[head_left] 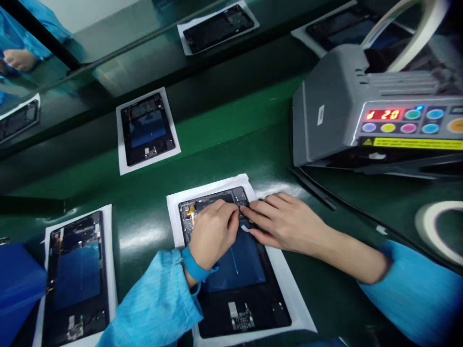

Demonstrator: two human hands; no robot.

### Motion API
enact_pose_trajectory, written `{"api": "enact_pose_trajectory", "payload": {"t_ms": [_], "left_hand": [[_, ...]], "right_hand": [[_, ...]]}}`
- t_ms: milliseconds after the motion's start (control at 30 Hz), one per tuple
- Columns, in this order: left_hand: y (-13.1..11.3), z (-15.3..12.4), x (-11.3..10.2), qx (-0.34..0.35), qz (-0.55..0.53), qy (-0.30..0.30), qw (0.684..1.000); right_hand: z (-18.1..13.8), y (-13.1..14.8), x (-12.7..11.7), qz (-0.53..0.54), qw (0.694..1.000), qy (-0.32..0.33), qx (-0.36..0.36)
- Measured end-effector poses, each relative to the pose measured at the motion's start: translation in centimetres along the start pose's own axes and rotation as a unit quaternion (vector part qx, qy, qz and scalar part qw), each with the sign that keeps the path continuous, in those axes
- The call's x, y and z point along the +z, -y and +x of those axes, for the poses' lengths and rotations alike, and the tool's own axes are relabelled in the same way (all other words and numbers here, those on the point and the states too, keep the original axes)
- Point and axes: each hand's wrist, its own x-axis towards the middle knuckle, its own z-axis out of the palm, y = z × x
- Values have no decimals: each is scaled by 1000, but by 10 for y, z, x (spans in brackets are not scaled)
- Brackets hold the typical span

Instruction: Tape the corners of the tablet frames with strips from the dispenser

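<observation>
An opened tablet (pixel 242 301) lies on a white sheet (pixel 294 308) in front of me, its circuit boards and dark blue battery (pixel 249 270) exposed. My left hand (pixel 215 233), with a blue wrist strap (pixel 193 265), is closed in a pinch over the upper part of the tablet. What its fingertips hold is hidden. From the right, my right hand (pixel 285 221) reaches in, its index fingertip close to the left fingers. A short strip of white tape (pixel 245 228) is at its thumb tip, above the battery's upper edge.
A grey tape dispenser (pixel 325 111) with a lit display stands at the right, a tape roll (pixel 430 231) below it. Opened tablets on white sheets lie left (pixel 75 274) and behind (pixel 146 127). A black cable (pixel 347 207) crosses the green bench. Across sits another person (pixel 21 58).
</observation>
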Motion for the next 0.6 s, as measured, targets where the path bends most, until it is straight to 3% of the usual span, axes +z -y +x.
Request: {"api": "enact_pose_trajectory", "payload": {"t_ms": [200,400,600], "left_hand": [[-1,2,-1,5,1,-4,1000],[1,1,1,5,5,-2,1000],[2,0,2,8,4,-1,1000]], "right_hand": [[1,3,-4,16,1000,10,14],[5,-1,1,62,988,-93,107],[12,2,5,36,989,-99,106]]}}
